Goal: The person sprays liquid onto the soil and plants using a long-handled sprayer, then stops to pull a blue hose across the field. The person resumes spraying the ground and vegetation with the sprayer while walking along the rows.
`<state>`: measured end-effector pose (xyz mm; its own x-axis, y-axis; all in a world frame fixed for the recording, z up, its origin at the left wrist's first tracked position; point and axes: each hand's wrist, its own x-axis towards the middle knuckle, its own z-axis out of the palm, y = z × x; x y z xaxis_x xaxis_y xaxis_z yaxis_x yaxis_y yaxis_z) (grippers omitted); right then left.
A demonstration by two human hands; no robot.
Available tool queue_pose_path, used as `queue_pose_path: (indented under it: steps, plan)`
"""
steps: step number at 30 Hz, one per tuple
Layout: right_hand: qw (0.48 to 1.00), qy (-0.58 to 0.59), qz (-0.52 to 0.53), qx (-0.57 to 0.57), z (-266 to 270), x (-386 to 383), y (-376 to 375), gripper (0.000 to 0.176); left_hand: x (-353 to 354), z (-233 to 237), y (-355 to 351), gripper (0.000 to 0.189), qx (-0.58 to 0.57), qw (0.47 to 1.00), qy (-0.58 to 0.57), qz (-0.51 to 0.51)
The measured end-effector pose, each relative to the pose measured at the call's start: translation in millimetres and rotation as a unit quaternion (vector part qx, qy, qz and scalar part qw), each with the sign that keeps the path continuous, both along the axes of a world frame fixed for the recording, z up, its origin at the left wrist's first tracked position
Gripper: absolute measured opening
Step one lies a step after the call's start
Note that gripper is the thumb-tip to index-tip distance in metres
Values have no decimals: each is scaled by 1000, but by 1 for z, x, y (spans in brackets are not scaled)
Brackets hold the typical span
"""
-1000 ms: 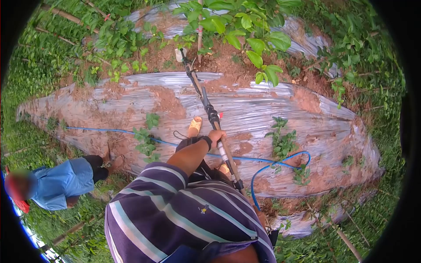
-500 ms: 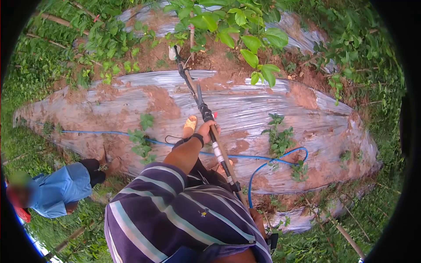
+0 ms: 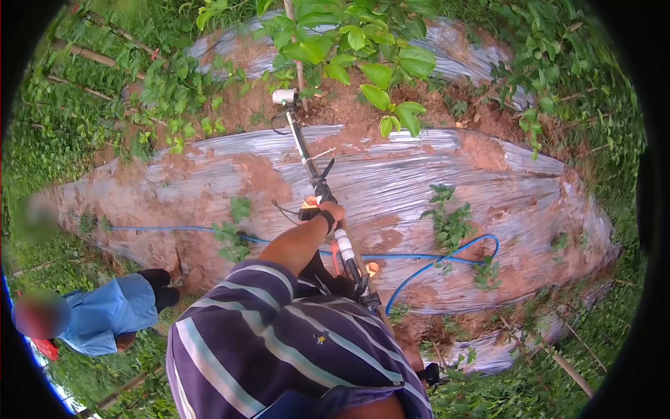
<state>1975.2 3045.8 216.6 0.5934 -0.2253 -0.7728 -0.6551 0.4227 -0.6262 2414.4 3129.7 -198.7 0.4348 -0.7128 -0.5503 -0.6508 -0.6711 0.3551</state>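
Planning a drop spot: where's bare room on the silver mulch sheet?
Free: silver plastic mulch sheet between the long spray wand in the left hand and the green weed clump; also right of that clump. Crowded: leafy staked plant at the top, blue hose along the near side.

You stand outdoors in soft, even daylight, facing a long raised bed wrapped in silver plastic sheet [image 3: 419, 174], with red soil [image 3: 258, 174] spread over it in patches. Small weeds [image 3: 450, 223] poke up through the sheet. Beyond the bed, a broad-leaved shrub [image 3: 363, 42] rises from bare red earth. Left of the bed is thick grass [image 3: 42, 112] with bamboo poles [image 3: 91, 52] lying in it.
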Motion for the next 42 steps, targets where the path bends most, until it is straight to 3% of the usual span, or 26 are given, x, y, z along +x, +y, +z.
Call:
queue_pose_path:
  steps: [4,6,8,9,10,11,12,13,14,15,19,22,23,24,30,31,34,39,42]
  plan:
    - [999,0,11,-34,-5,-18,4,19,-10,20,-26,29,139,986,-47,76]
    - [988,-43,-111,100,2,-17,6,20,-14,21,-32,39,180,977,-63,96]
    - [984,-36,-122,123,2,-15,0,20,-15,25,-32,49,178,972,-70,137]
    - [980,-19,-142,141,1,-16,-4,19,-18,33,-22,36,66,979,-54,184]
    - [974,2,-163,158,0,-22,-7,19,-26,108,-16,21,-56,910,103,397]
    - [985,-47,-89,139,-13,-35,-15,18,-30,120,-8,15,-152,829,248,478]
    - [986,-48,-81,140,-29,-48,-19,18,-34,130,-3,12,-245,711,384,535]
    - [998,-28,45,-30,-39,-57,-22,17,-39,144,-3,12,-249,708,383,539]
    - [965,-7,169,-200,-47,-68,-26,16,-47,158,-7,13,-247,593,434,631]
    - [956,5,169,-240,-17,-48,-26,16,-52,163,-10,16,-240,463,478,707]
    - [925,37,171,-336,2,-45,-36,23,-61,191,-5,22,-268,436,465,723]
    - [935,30,161,-314,16,-40,-41,25,-68,179,4,24,-245,406,474,742]
    - [921,113,216,-304,27,-32,-44,27,-71,172,10,25,-274,393,498,723]
    - [919,111,223,-306,26,-24,-46,27,-73,165,15,25,-277,387,497,726]
    - [921,97,239,-292,18,9,-30,29,-55,183,57,19,-256,345,494,756]
    - [917,118,234,-302,20,22,-28,28,-48,158,66,17,-285,341,498,745]
    - [905,27,282,-316,-3,56,-28,26,-12,161,85,15,-288,339,480,756]
    - [900,8,298,-318,3,153,-11,22,68,126,113,10,-343,360,465,732]
    - [898,21,303,-319,4,206,6,21,117,131,129,12,-342,359,487,719]
